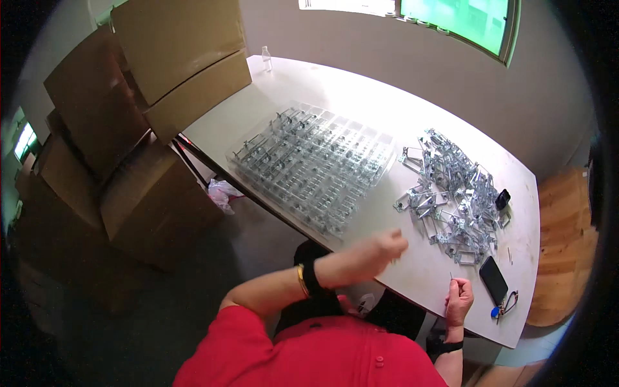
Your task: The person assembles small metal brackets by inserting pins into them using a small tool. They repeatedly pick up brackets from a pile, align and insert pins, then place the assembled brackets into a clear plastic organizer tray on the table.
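My left hand (pixel 383 249) hangs over the table's front edge, between the clear tray and the metal pile. It is smeared by motion, so its fingers and anything in them cannot be made out. At the front right, my right hand (pixel 459 298) is closed in a pinch, with a thin dark pin-like piece (pixel 451 275) poking up from the fingertips. Beyond it lies a loose heap of silvery metal brackets (pixel 461 193). A clear plastic tray (pixel 380 143) bears rows of small metal parts and several brackets along its far left side.
On the white table (pixel 412 267) lie a black phone (pixel 494 280), keys with a blue tag (pixel 496 312) and a small black object (pixel 503 199). A clear bottle (pixel 266 59) stands at the back. Cardboard boxes (pixel 187 45) crowd the left; a wooden surface (pixel 561 245) adjoins the right.
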The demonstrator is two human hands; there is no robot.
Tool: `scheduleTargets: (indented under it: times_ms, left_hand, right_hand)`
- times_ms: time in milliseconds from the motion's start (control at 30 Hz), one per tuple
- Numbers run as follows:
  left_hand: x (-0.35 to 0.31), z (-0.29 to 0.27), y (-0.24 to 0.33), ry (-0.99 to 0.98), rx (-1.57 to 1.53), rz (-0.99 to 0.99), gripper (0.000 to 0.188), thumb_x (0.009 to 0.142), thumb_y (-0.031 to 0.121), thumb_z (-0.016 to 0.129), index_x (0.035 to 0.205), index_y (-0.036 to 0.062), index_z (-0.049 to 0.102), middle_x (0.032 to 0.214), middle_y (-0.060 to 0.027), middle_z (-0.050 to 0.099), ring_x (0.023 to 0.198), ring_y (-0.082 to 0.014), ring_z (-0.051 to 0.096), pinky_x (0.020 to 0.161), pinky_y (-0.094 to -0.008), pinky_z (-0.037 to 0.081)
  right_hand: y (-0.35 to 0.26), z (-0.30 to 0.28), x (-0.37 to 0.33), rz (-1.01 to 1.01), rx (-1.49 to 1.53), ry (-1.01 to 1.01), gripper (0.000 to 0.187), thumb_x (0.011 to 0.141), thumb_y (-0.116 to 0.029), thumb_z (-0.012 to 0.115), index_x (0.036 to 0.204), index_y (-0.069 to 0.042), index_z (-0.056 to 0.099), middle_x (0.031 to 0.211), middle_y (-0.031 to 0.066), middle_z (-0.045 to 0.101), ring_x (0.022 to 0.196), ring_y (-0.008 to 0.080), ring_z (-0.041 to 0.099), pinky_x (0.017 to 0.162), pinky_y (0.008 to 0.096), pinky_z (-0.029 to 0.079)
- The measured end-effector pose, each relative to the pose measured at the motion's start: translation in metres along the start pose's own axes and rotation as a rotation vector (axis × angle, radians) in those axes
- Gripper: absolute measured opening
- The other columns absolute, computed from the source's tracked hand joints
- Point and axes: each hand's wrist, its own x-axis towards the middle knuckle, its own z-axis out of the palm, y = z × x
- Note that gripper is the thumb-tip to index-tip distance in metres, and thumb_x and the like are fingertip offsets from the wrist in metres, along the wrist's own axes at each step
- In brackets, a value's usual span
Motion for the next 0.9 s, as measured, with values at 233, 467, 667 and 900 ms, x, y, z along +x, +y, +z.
scheduleTargets:
  times_ms: [233, 467, 667, 900]
  left_hand:
    - [0.033, -0.131, -0.033, 0.307, 0.4, -0.056, 0.004, 0.094, -0.001, 0.068, 0.09, -0.001, 0.068, 0.088, -0.0185, 0.068, 0.083, -0.0373, 0.069, 0.075, -0.0442, 0.055]
    - [0.051, -0.21, -0.106, 0.354, 0.71, -0.325, 0.007, 0.09, 0.004, 0.075, 0.09, -0.0019, 0.072, 0.089, -0.0192, 0.074, 0.084, -0.0334, 0.073, 0.078, -0.0439, 0.057]
    - [0.072, -0.24, -0.166, 0.239, 0.79, -0.508, 0.008, 0.085, 0.006, 0.078, 0.088, 0.0007, 0.074, 0.087, -0.019, 0.077, 0.081, -0.0337, 0.075, 0.075, -0.0448, 0.058]
    - [0.088, -0.247, -0.202, 0.17, 0.851, -0.635, 0.008, 0.081, 0.001, 0.068, 0.081, 0.0063, 0.074, 0.091, -0.0207, 0.077, 0.092, -0.0392, 0.076, 0.084, -0.0475, 0.06]
  right_hand:
    - [0.0, -0.001, 0.0, -0.009, 0.004, -0.009, 0.01, 0.108, -0.016, 0.068, 0.103, -0.007, 0.068, 0.071, -0.006, 0.057, 0.055, 0.0022, 0.05, 0.049, 0.0215, 0.039]
    - [-0.001, 0.001, 0.0, 0.007, 0.003, -0.011, 0.01, 0.108, -0.016, 0.069, 0.105, -0.007, 0.068, 0.072, -0.0066, 0.057, 0.055, 0.0024, 0.051, 0.05, 0.0214, 0.04]
    - [0.003, -0.001, 0.0, 0.035, 0.002, -0.009, 0.008, 0.107, -0.014, 0.069, 0.105, -0.006, 0.067, 0.074, -0.0066, 0.057, 0.056, 0.0021, 0.051, 0.05, 0.0215, 0.04]
    - [-0.004, 0.0, -0.003, 0.061, -0.018, 0.013, 0.008, 0.107, -0.013, 0.069, 0.106, -0.006, 0.067, 0.072, -0.0068, 0.056, 0.055, 0.0024, 0.051, 0.049, 0.0223, 0.04]
